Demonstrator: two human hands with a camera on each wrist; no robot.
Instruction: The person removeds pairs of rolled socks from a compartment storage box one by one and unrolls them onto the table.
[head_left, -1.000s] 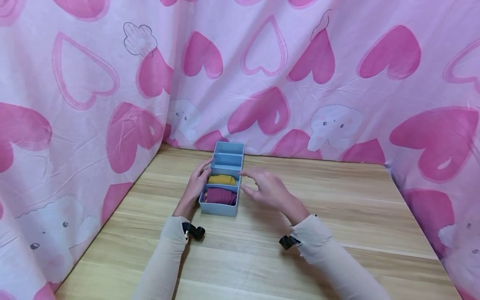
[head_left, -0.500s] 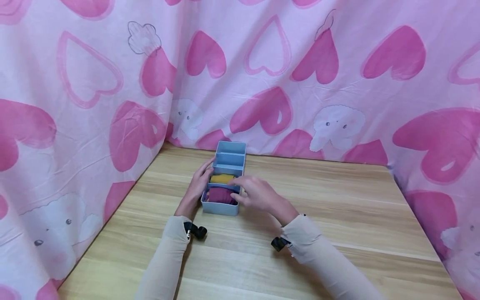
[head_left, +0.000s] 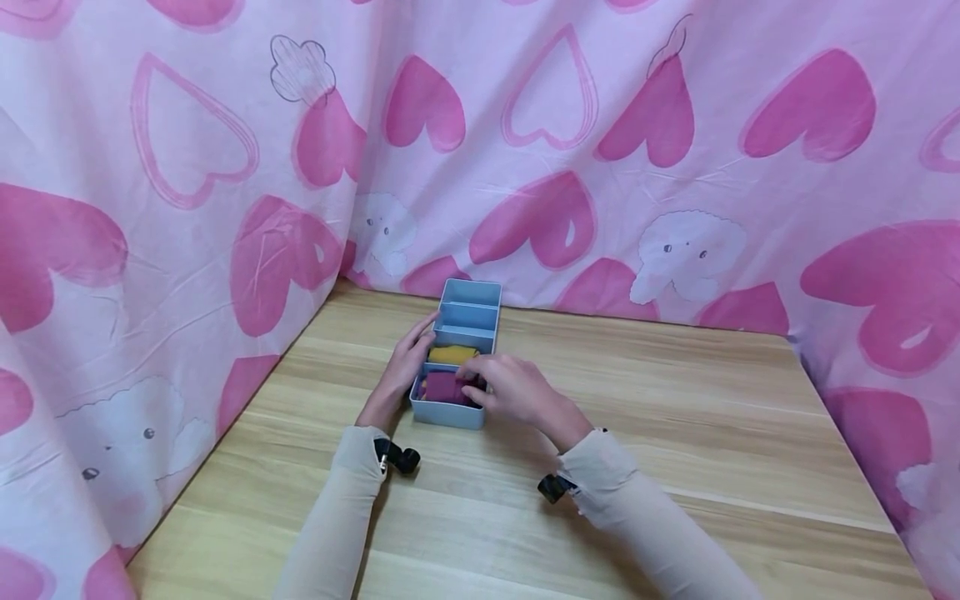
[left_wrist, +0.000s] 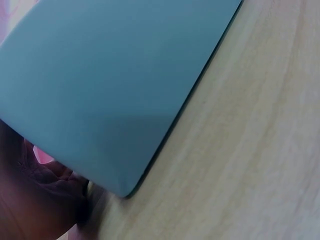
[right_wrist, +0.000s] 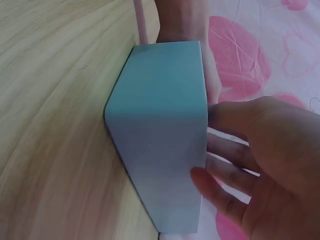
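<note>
A long blue-grey divided box stands on the table with a folded maroon cloth in its nearest compartment. In the compartment behind lies a folded yellow cloth. My left hand rests along the box's left wall, its fingers fairly straight and reaching up to the rim. My right hand reaches over the right rim, thumb and forefinger pinching the right end of the maroon cloth. In the right wrist view, some right-hand fingers hang outside the wall; the tips inside the box are hidden.
The wood-grain table extends to the right and toward me. A pink curtain with hearts hangs behind and at both sides, close to the box's far end. Both wrists carry a small black camera.
My right hand has come from the right rim in over the near compartment, its fingers now on the maroon cloth. My left hand stays at the box. The head view has shifted slightly.
</note>
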